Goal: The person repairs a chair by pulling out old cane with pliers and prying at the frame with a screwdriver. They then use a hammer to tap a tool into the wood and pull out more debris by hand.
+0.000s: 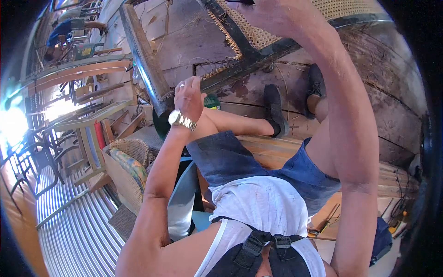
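Observation:
A dark wooden frame (263, 56) lies across the upper middle, with woven cane (272, 36) in it and frayed cane strands along its inner edge. My left hand (188, 98), with a ring and a metal watch, is closed on the near corner of the frame. At the top edge my right hand (270, 16) is over the cane, its fingers bent round a small dark thing that is partly cut off by the view. What that thing is cannot be made out.
Planks (230, 94) with scattered strands lie below the frame. My shoes (273, 104) rest there. At the left are chair frames (90, 143), a cane panel (122, 173) and corrugated metal (78, 221). Tools (325, 224) lie at the lower right. Another person (62, 34) is far off at the upper left.

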`<state>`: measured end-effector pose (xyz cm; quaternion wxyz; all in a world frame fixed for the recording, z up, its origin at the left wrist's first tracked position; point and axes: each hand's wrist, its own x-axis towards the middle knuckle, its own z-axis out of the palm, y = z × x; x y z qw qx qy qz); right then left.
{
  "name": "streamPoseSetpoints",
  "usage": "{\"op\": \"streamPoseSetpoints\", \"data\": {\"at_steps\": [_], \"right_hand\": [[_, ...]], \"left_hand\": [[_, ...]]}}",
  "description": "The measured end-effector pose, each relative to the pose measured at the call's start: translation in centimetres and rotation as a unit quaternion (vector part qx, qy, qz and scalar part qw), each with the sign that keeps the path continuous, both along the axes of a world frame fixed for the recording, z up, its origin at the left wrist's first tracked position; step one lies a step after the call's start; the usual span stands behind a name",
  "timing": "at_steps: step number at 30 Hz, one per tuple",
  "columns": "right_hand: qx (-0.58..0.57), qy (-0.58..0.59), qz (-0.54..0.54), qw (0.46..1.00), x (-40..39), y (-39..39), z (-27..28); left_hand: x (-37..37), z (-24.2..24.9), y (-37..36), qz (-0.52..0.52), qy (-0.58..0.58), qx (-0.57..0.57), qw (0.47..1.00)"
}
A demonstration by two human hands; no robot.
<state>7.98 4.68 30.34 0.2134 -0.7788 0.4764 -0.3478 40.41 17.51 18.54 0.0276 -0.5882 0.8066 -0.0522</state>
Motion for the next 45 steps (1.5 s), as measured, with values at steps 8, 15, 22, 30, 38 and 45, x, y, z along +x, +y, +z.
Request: {"op": "streamPoseSetpoints", "data": {"at_steps": [8, 15, 22, 30, 38, 45], "right_hand": [[-0.024, -0.026, -0.001, 0.999, 0.4, -0.5, -0.6], [-0.02, 0.001, 0.004, 1.0, 1.5, -0.5, -1.3], [-0.011, 0.015, -0.006, 1.0, 1.1, -0.9, -1.3], [-0.019, 0.009, -0.003, 1.0, 1.1, -0.7, -0.6], [0.049, -0.005, 0.024, 0.999, 1.0, 0.3, 0.2], [0.014, 0.01, 0.016, 1.0, 1.6, -0.2, -0.4]], "left_hand": [[-4.3, 3.3, 5.3, 0.016, 0.098, 0.273, 0.957], [0.5, 3.1, 1.3, 0.036, 0.094, 0.019, 0.995], [1.6, 1.8, -1.5, 0.128, -0.036, 0.121, 0.984], [2.1, -0.1, 1.1, 0.027, -0.008, -0.023, 0.999], [1.8, -1.2, 2.3, 0.035, 0.009, -0.082, 0.996], [0.5, 0.2, 3.7, 0.075, 0.1, 0.024, 0.992]]}}
